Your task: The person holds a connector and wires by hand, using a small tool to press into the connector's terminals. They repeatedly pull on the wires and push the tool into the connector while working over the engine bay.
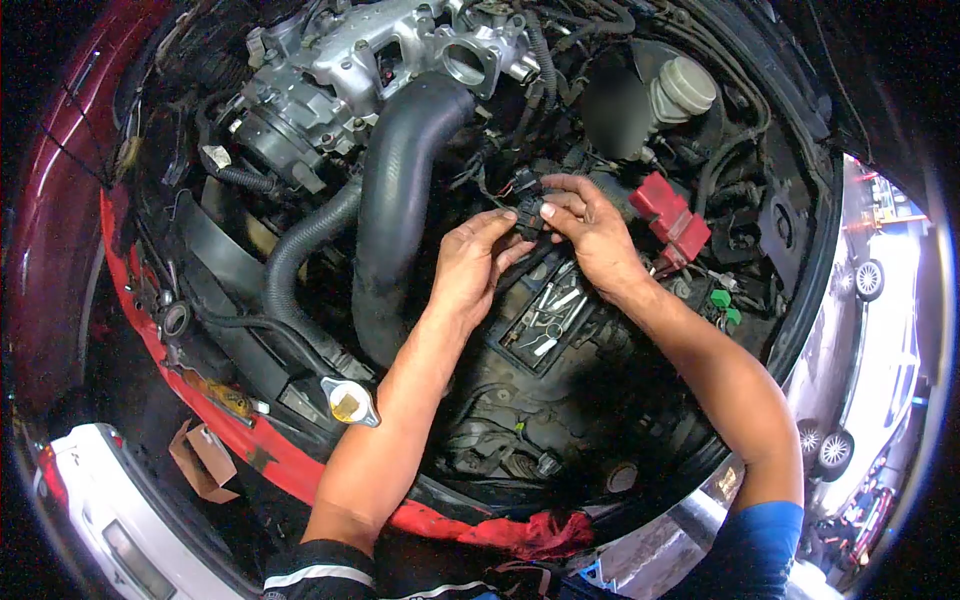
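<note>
Over the middle of the engine bay, both my hands pinch a black electrical connector point(530, 212) with thin wires running from its upper end. My left hand point(470, 255) grips it from the left between thumb and fingertips. From the right, my right hand point(590, 235) closes on it, its thumb on the front and its index finger curled over the top. The fingers partly cover the connector, so I cannot make out its full shape. Below my hands lies a dark tray point(520, 355) with several small metal tools and parts.
A thick black hose point(395, 210) rises beside my left hand toward the silver intake manifold point(365, 50). To the right are a red plastic cover point(672, 220) and a pale reservoir cap point(687, 85). The radiator cap point(350, 402) sits under my left forearm. A red cloth point(530, 533) hangs at the front edge.
</note>
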The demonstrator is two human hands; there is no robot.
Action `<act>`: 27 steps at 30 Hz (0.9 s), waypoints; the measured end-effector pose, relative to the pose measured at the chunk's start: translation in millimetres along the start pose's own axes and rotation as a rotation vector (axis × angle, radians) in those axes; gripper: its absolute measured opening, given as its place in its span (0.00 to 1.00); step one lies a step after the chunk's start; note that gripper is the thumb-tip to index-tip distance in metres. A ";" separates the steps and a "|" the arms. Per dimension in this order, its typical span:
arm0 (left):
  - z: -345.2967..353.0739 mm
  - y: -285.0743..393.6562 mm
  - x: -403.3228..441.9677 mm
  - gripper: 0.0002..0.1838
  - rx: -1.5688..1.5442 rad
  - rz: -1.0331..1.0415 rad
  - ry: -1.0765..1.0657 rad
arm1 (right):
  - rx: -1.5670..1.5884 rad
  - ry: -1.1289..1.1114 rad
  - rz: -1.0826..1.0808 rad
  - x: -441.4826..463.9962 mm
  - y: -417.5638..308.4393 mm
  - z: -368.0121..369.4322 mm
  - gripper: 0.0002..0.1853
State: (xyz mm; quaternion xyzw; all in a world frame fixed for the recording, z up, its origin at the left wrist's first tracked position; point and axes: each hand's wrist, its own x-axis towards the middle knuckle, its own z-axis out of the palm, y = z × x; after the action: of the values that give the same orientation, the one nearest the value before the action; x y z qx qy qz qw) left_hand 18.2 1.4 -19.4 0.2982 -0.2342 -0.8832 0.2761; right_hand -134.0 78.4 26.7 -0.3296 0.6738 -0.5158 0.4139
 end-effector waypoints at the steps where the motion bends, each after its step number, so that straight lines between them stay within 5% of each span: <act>1: 1.7 1.4 -1.6 0.09 0.028 0.012 -0.002 | -0.009 0.001 -0.007 -0.2 -1.2 0.3 0.21; 7: 1.5 5.2 -3.9 0.09 -0.024 0.030 -0.028 | -0.015 0.000 -0.031 -3.6 -7.0 4.1 0.22; 10: 9.7 9.5 -4.4 0.10 0.296 0.117 0.093 | 0.011 0.018 -0.042 -3.7 -3.0 5.8 0.22; 13: 18.6 8.6 -14.1 0.08 0.970 0.557 0.312 | 0.018 0.017 -0.049 -3.4 0.9 3.7 0.23; 16: 16.5 11.2 -13.5 0.09 1.258 0.918 0.193 | -0.038 0.031 -0.124 -1.7 6.2 4.3 0.22; 20: 14.8 17.1 -11.2 0.08 1.324 0.832 0.153 | -0.217 0.048 -0.237 -8.2 -8.8 5.3 0.21; 27: 9.9 26.7 -5.9 0.09 1.493 1.073 0.074 | -0.340 0.023 -0.252 -9.1 -17.2 4.2 0.22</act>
State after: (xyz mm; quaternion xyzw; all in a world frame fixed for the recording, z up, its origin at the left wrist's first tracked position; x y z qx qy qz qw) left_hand 24.9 -12.1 5.5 0.2785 -0.8416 -0.2463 0.3918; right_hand -125.9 80.3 44.8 -0.4704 0.7092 -0.4462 0.2768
